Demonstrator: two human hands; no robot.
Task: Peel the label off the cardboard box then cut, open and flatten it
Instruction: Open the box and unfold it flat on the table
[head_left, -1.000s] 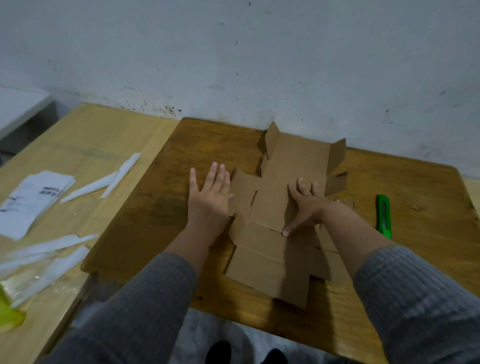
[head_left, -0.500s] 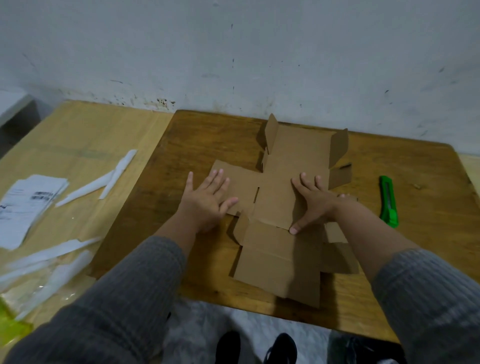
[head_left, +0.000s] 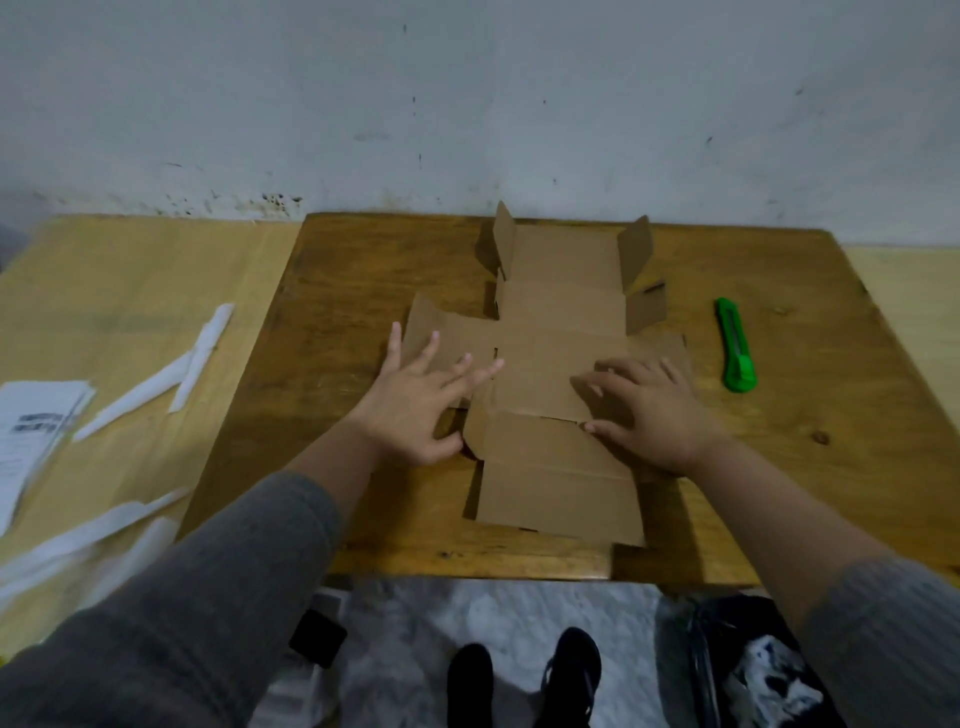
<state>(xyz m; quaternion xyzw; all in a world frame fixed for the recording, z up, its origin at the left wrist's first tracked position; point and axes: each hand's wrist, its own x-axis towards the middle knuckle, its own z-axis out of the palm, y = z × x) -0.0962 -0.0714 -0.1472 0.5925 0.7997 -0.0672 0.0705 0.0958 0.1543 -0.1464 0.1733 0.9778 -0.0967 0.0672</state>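
Observation:
The brown cardboard box (head_left: 556, 364) lies unfolded and nearly flat on the dark wooden table (head_left: 343, 291). Two small flaps at its far end still stand upright. My left hand (head_left: 415, 400) rests palm down with fingers spread on the box's left flap. On the right side of the box my right hand (head_left: 654, 410) presses flat, its thumb along a crease. A green utility knife (head_left: 735, 345) lies on the table to the right of the box, untouched. The peeled white label (head_left: 31, 431) lies far left on the lighter table.
White paper strips (head_left: 171, 369) and more scraps (head_left: 98, 535) are scattered on the light wooden table at left. A wall runs behind both tables. Below the table's front edge I see shoes (head_left: 519, 680) and a black bag (head_left: 748, 670) on the floor.
The left flap has been laid down flat under my left hand. Both hands have shifted over the cardboard, and the view has tilted down to show the floor.

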